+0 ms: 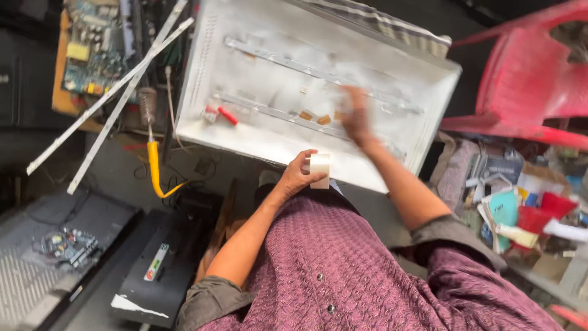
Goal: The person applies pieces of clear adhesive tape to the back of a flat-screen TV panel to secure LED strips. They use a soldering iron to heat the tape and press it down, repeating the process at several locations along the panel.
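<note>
My left hand (298, 176) grips a roll of white tape (320, 169) just in front of the near edge of a large white panel (269, 138). My right hand (355, 116) is blurred over the middle of that panel, fingers down by a metal strip (275, 113); whether it holds anything cannot be told. Small brown tape pieces (314, 117) lie along the strip, and a red-tipped connector (226, 115) sits at its left end.
Two long white strips (113, 92) lean across the left, over a circuit board (92, 46). A yellow-handled soldering iron (153, 162) hangs below the panel. A red plastic chair (527, 79) stands at right above a cluttered box (520, 208). Black casings (156, 270) lie lower left.
</note>
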